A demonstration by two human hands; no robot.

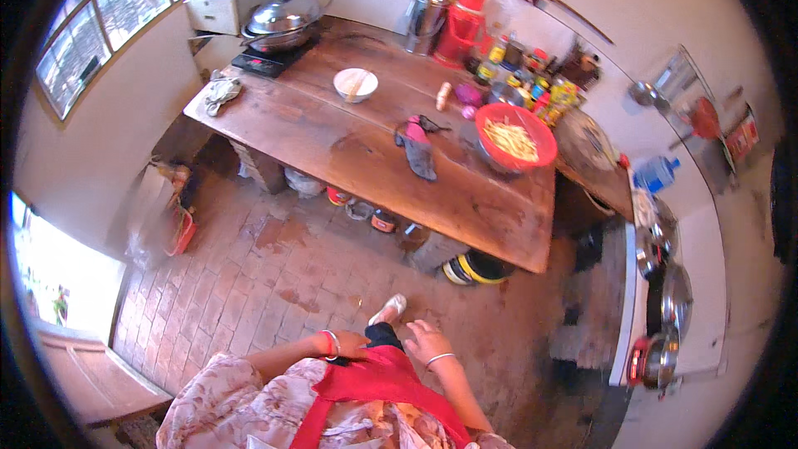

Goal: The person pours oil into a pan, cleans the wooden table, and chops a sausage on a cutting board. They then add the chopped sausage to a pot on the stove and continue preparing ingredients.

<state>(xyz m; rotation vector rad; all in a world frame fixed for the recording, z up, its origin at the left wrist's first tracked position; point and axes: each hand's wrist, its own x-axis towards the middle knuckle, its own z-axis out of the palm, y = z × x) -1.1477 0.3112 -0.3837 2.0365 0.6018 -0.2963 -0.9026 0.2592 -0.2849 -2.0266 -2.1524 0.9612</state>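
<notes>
My left hand (350, 345) is low in front of my body, at the edge of a red apron (380, 374). Its fingers are partly lost against the cloth and dark trousers, so whether it grips anything is unclear. To the right of the apron, my right hand (429, 343) hangs over the floor with fingers apart and nothing in it. A wooden table (299, 125) stands ahead of me, out of contact with both hands. On it are a white bowl (349, 97) with a light strip across it, a red plastic basket (545, 138) of pale cut strips (512, 140), and a pink-and-grey cloth item (419, 153).
A lidded wok (283, 22) sits on a black induction cooker (259, 63). A thermos flask (427, 15) and several bottles (495, 59) line the wall side. A black-and-yellow bucket (464, 269) is under the table's near edge. Pots (676, 299) stand along the stove at right.
</notes>
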